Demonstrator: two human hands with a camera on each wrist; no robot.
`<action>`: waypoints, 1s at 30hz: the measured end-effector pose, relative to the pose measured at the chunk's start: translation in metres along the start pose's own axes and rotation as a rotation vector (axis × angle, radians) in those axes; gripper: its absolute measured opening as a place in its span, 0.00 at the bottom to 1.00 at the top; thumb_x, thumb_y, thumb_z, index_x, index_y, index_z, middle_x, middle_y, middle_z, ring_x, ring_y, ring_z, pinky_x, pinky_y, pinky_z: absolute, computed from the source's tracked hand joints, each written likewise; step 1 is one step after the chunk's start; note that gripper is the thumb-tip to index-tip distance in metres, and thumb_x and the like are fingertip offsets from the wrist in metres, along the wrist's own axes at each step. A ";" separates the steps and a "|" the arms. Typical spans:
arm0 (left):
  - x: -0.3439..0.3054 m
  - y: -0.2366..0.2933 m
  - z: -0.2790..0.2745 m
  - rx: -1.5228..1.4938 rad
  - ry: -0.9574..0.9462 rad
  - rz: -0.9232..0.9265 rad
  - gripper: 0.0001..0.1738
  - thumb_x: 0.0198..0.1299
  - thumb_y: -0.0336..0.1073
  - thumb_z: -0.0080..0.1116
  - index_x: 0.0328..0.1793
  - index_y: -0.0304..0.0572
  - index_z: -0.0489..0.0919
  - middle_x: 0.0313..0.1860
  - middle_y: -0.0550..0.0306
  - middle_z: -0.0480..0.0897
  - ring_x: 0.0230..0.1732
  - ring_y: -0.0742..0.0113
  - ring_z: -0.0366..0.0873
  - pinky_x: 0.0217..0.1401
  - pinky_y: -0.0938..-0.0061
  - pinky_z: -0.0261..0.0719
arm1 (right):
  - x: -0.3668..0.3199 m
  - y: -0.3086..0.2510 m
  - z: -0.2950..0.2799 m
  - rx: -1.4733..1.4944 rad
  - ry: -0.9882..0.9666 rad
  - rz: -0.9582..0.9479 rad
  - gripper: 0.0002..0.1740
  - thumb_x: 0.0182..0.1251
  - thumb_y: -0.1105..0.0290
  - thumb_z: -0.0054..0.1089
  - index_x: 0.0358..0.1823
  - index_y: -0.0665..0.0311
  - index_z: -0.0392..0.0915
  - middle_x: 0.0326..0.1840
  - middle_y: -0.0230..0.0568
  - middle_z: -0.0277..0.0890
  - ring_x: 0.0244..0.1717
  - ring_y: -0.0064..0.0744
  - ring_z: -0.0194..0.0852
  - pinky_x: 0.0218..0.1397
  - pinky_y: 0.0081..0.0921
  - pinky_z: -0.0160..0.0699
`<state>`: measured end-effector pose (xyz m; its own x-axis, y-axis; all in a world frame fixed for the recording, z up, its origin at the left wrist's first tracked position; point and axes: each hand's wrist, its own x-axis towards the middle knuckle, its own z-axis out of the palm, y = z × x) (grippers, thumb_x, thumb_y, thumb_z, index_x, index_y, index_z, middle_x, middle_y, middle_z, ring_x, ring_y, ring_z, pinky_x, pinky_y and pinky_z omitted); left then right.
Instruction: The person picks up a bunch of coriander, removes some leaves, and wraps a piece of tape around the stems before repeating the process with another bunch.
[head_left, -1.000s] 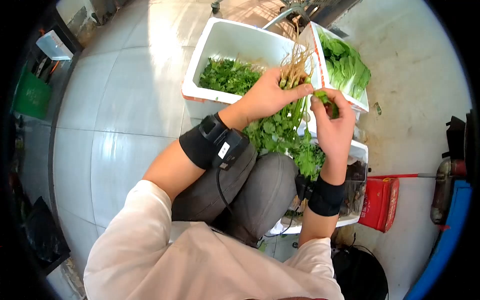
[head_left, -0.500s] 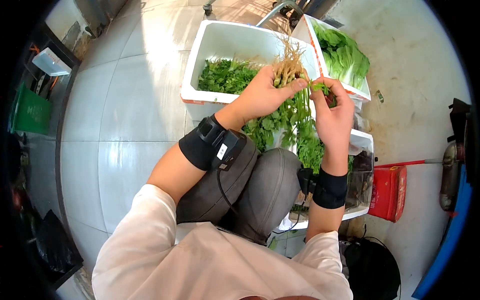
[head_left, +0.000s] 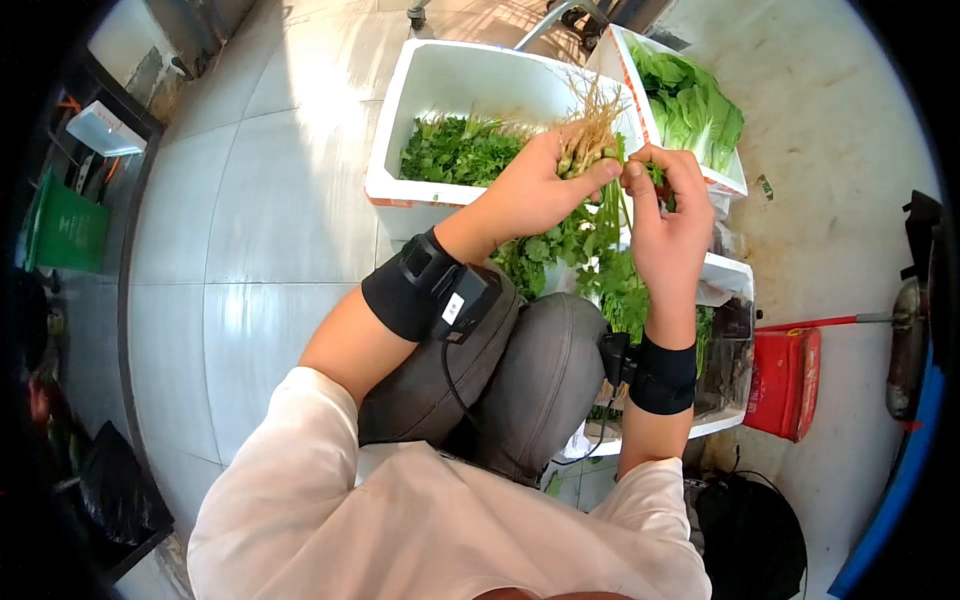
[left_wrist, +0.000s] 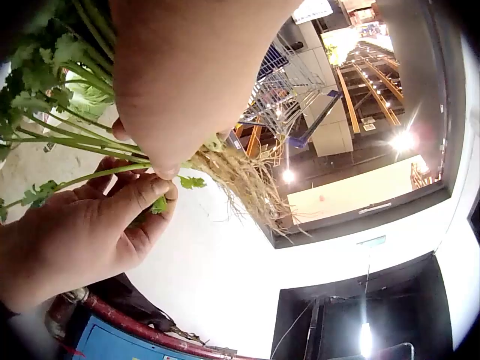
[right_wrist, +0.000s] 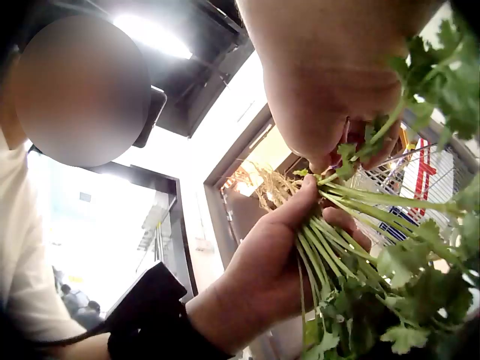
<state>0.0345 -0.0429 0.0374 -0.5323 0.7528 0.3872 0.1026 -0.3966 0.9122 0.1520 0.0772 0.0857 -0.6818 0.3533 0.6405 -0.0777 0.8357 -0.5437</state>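
Note:
My left hand (head_left: pixel 535 185) grips a bunch of coriander by the stem bases, just below its tangled pale roots (head_left: pixel 592 122). The roots point up and away, and the leafy stems (head_left: pixel 545 250) hang down over the knees. Close beside the left thumb, my right hand (head_left: pixel 672 205) pinches a thin coriander stem at the bunch's edge. In the left wrist view, green leaf (left_wrist: pixel 157 205) shows between the right thumb and curled fingers. The right wrist view has the stems (right_wrist: pixel 330 255) fanning out of the left hand, with a leafy sprig (right_wrist: pixel 442 75) near the right hand.
A white foam box (head_left: pixel 385 170) with more coriander (head_left: pixel 455 150) stands ahead. To its right, another box holds leafy greens (head_left: pixel 690 110). Beside the right knee is a white-rimmed box (head_left: pixel 735 420) with greens. A red container (head_left: pixel 785 385) sits by the wall.
The left hand keeps its grip on the bunch. The right hand's fingers have shifted slightly on the stems near the left thumb, and less leaf shows between them.

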 end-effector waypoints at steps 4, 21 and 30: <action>0.001 -0.003 -0.002 0.094 -0.015 0.051 0.16 0.72 0.39 0.63 0.58 0.35 0.81 0.42 0.53 0.89 0.40 0.65 0.84 0.51 0.65 0.81 | -0.005 -0.007 0.000 0.040 -0.002 -0.013 0.07 0.69 0.80 0.64 0.46 0.70 0.82 0.39 0.43 0.78 0.36 0.32 0.81 0.41 0.26 0.79; 0.004 -0.013 -0.007 -0.160 0.309 -0.039 0.15 0.74 0.40 0.65 0.56 0.35 0.80 0.41 0.62 0.81 0.36 0.75 0.77 0.43 0.78 0.75 | -0.009 -0.019 -0.027 0.053 -0.212 0.012 0.08 0.67 0.74 0.68 0.45 0.69 0.84 0.38 0.42 0.83 0.39 0.33 0.83 0.47 0.27 0.80; 0.004 -0.009 -0.007 -0.163 0.211 -0.081 0.12 0.73 0.38 0.65 0.53 0.39 0.77 0.41 0.62 0.81 0.38 0.74 0.78 0.44 0.78 0.76 | -0.002 -0.005 0.002 0.133 -0.154 0.182 0.17 0.68 0.70 0.70 0.57 0.66 0.84 0.50 0.46 0.83 0.47 0.38 0.84 0.50 0.31 0.83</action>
<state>0.0253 -0.0401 0.0302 -0.6982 0.6661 0.2622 -0.0744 -0.4319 0.8989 0.1525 0.0720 0.0859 -0.7954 0.4158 0.4410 -0.0315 0.6984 -0.7150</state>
